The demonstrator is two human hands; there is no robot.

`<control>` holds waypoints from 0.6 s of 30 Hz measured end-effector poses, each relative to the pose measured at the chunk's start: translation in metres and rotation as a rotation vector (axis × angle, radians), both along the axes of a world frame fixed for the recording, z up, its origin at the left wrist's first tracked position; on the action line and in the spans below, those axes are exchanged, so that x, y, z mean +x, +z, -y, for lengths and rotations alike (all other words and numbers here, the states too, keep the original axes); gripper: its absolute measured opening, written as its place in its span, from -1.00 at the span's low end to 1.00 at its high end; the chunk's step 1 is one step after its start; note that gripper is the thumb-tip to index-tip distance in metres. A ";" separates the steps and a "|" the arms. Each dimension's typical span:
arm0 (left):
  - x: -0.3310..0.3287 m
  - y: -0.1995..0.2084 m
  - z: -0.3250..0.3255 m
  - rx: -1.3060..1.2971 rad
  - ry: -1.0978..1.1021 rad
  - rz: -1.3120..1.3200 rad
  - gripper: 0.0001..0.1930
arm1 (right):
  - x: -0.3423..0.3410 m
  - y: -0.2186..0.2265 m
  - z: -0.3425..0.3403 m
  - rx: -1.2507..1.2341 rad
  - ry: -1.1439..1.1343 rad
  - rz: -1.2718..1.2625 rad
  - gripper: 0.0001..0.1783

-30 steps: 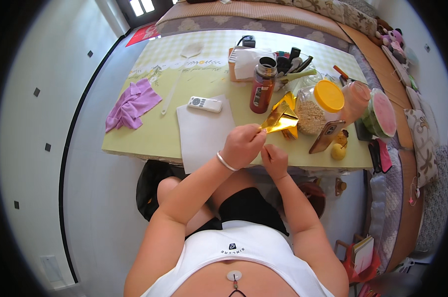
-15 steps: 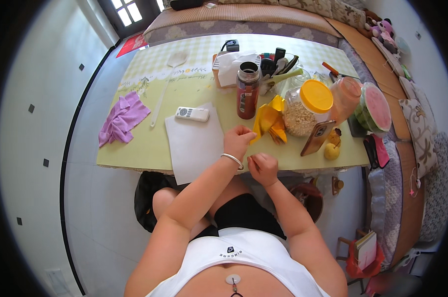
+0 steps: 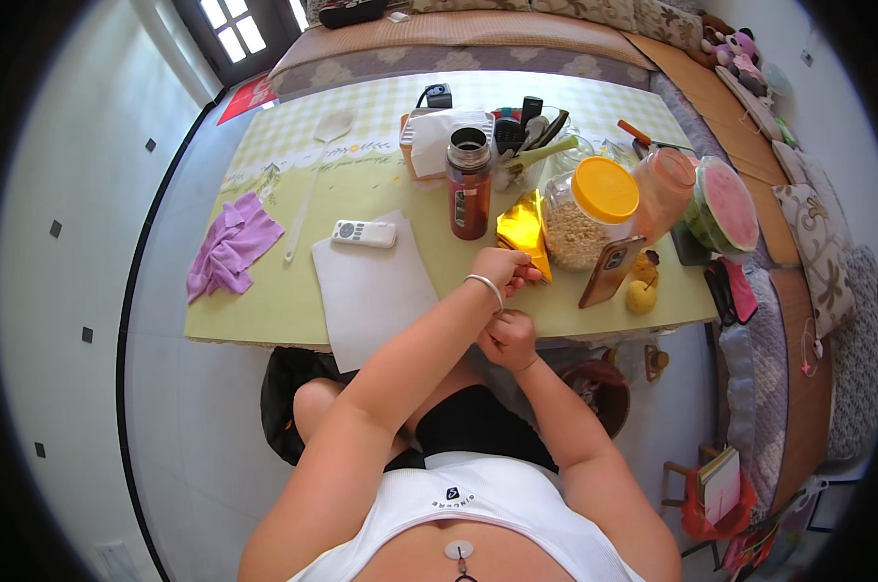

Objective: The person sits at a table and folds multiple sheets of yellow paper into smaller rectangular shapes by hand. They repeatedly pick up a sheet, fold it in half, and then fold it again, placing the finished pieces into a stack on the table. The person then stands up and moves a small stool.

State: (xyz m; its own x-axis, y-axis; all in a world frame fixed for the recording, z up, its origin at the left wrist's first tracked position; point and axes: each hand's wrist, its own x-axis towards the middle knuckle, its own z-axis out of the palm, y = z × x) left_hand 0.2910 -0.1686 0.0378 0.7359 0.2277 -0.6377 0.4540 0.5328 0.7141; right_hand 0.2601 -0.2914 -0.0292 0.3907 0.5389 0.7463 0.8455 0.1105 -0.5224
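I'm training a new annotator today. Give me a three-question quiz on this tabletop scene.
1. True or false: the left hand holds the gold foil sheet.
2. What colour is the lid of the grain jar? A) green B) yellow C) red
3. Which item lies on the white paper sheet?

Key: 1 true; 2 B; 3 the white remote control, at its upper edge.
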 end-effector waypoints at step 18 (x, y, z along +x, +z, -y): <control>-0.208 0.000 -0.089 1.693 -0.092 0.237 -0.67 | -0.002 0.003 0.000 -0.116 0.085 -0.602 -0.93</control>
State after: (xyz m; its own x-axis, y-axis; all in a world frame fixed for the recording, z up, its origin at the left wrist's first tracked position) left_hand 0.0833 -0.0799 0.0374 0.8198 0.4380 0.3690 0.2465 -0.8513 0.4631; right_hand 0.2585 -0.2910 -0.0264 0.6770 0.6511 0.3431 0.3893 0.0787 -0.9177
